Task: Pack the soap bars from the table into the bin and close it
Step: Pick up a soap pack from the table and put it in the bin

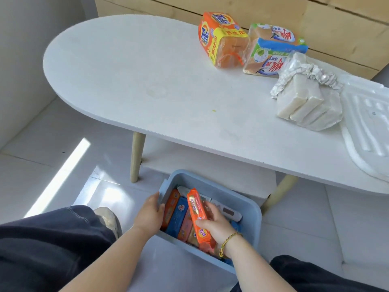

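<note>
A light blue bin point(250, 209) stands on the floor in front of the white table point(147, 81), open, with several wrapped soap bars inside. My left hand point(149, 213) grips the bin's left rim. My right hand point(214, 224) holds an orange-wrapped soap bar point(196, 213) tilted on end inside the bin. On the table's far right lie an orange Tide soap pack point(219, 39), a green and blue soap pack point(271, 49) and a clear bag of pale unwrapped soap bars point(305, 102).
The bin's white lid point(366, 131) lies on the table's right end, partly over the edge. Wooden table legs point(136, 157) stand behind the bin, with a low shelf point(200, 163) under the tabletop. My dark trouser legs point(52, 245) flank the bin.
</note>
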Available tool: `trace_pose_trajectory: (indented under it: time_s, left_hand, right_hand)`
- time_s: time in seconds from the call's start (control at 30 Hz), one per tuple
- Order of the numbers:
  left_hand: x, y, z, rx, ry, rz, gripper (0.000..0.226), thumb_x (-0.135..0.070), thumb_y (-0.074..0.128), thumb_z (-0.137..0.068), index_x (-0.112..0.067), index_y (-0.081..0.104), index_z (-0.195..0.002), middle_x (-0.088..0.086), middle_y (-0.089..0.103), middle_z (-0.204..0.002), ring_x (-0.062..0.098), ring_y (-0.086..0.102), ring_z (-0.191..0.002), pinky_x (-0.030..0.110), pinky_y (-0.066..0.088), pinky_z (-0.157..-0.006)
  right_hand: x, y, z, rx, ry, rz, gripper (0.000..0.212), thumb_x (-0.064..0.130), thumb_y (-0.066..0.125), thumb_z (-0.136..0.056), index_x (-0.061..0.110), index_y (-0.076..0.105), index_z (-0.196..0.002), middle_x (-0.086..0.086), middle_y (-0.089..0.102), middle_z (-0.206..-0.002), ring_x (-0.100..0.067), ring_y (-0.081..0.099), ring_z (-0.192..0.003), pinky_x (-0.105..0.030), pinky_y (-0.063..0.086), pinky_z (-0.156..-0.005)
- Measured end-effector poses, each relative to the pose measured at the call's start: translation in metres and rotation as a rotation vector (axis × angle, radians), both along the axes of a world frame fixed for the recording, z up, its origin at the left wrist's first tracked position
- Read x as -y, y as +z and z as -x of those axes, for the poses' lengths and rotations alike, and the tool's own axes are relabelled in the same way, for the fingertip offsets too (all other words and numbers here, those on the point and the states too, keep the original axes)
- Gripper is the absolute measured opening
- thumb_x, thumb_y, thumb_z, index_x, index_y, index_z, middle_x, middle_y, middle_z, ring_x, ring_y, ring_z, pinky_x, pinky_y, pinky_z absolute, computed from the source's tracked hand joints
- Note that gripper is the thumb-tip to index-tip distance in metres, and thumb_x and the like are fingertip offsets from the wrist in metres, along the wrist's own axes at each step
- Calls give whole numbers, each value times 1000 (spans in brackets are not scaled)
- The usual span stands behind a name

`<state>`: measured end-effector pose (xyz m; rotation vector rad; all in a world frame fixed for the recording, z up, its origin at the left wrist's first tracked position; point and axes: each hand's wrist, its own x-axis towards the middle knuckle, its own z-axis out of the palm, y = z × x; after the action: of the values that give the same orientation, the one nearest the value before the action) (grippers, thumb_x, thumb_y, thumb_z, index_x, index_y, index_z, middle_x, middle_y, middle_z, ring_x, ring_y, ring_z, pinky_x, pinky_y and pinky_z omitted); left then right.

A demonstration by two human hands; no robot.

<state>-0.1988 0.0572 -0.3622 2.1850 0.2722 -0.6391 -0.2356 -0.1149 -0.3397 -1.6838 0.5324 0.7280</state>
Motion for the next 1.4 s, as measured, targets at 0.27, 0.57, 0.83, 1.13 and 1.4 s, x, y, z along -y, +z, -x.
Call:
trace_pose_trajectory:
  time_s: [0.27,0.57,0.83,1.13,1.4]
  left_hand:
    - [-2,-24,-7,25,-57,-94,50,-13,34,-95,-19,19,-143,3,28,-150,23,37,-131,33,32,-103]
    - [-4,-34,-5,53,-103,-128,54,-17,32,-95,-26,9,-143,-2,22,-152,25,42,-126,36,38,-97]
    - [-7,-34,-5,47,-149,-166,57,-17,33,-95,-30,6,-143,-3,21,-152,25,41,-127,36,39,-99]
    - [-7,-33,-5,35,-158,-173,58,-14,32,-95,-29,4,-144,-4,21,-152,26,44,-122,35,40,-94]
    - [-7,-35,-5,23,-160,-165,59,-15,33,-95,-30,2,-143,-3,22,-151,26,47,-117,35,42,-92]
  right_hand:
    - [2,-45,-47,-52,134,62,57,20,48,-91,28,24,-142,-7,48,-134,-24,55,-106,-27,50,-73]
    - [-9,-79,-66,136,630,605,94,37,72,-73,23,13,-145,-2,21,-149,-24,32,-133,-35,37,-106]
    - [-22,-78,-61,363,932,1085,64,4,48,-86,3,17,-141,-19,28,-143,-33,32,-126,-43,30,-104]
    - [-15,-79,-61,361,1048,1152,59,4,39,-91,3,11,-143,-23,19,-149,-38,27,-132,-49,25,-109]
    - [-17,-68,-62,538,999,1304,45,29,83,-44,16,73,-86,-2,72,-78,-18,67,-64,-24,53,-60]
